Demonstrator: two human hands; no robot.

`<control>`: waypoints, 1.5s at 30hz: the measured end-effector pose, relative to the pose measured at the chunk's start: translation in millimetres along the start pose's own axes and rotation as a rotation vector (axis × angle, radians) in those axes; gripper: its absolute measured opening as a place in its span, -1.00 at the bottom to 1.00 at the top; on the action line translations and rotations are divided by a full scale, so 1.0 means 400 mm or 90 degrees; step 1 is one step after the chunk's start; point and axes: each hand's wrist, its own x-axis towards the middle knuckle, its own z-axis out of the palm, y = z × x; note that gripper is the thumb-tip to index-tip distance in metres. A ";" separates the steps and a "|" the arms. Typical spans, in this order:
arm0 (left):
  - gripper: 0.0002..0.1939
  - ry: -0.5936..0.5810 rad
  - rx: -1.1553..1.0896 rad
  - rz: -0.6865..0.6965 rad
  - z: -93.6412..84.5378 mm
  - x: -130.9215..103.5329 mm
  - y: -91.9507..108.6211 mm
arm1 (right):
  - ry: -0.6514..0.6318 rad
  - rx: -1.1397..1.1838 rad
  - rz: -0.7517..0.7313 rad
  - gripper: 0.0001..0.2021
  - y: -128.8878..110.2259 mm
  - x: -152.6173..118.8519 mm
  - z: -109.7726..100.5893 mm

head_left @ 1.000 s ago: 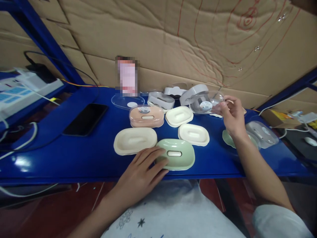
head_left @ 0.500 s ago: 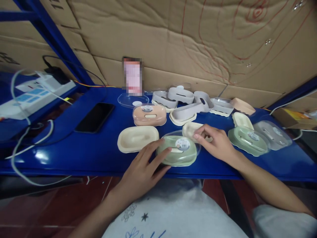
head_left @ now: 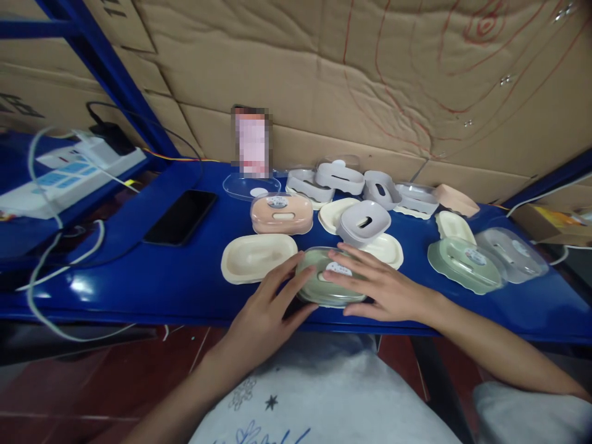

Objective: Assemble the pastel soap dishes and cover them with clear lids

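Note:
A green soap box [head_left: 319, 295] with a clear lid and a round white label sits at the table's front edge. My left hand [head_left: 271, 296] grips its left side, fingers on top and thumb at the front edge. From the right, my right hand [head_left: 382, 285] holds it too, its fingers spread over the lid and label, hiding part of them. Left of the box lies a cream soap tray [head_left: 259, 259]. Just behind it, a grey slotted soap-box part [head_left: 365, 221] rests tilted, overlapping two cream trays, one of them a near tray [head_left: 388, 251] beside my right fingers.
A peach soap box [head_left: 282, 214] stands behind the cream tray. Several grey parts [head_left: 340, 177] line the cardboard wall [head_left: 277, 55]. Another green soap box [head_left: 467, 265] and a grey one [head_left: 515, 256] lie right. A black phone [head_left: 180, 217] and a power strip [head_left: 69, 185] are left.
My right hand has moved left and down onto the green soap box. Its clear lid now sits more squarely. The grey slotted part has shifted right and forward over the trays.

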 end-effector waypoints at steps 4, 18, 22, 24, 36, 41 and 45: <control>-0.37 -0.005 -0.006 -0.011 0.002 -0.003 -0.001 | 0.013 -0.047 -0.003 -0.33 -0.005 0.005 0.011; -0.39 0.016 0.000 -0.010 0.003 0.003 -0.004 | 0.019 -0.028 -0.020 -0.36 0.020 0.012 0.010; -0.46 0.040 -0.004 -0.015 0.003 0.000 -0.010 | 0.032 -0.049 -0.045 -0.39 0.018 0.018 0.020; -0.47 0.043 -0.004 -0.023 0.004 -0.001 -0.010 | 0.034 -0.057 -0.042 -0.39 0.018 0.020 0.024; -0.69 0.026 0.262 -0.105 -0.104 -0.057 -0.086 | 0.198 -0.080 -0.001 -0.64 0.016 0.013 0.063; -0.84 0.048 0.242 -0.148 -0.199 -0.123 -0.138 | 0.065 -0.134 0.001 -0.51 -0.001 0.037 0.054; -0.88 0.187 0.274 -0.184 -0.220 -0.121 -0.098 | 0.045 -0.144 0.039 -0.47 -0.004 0.049 0.029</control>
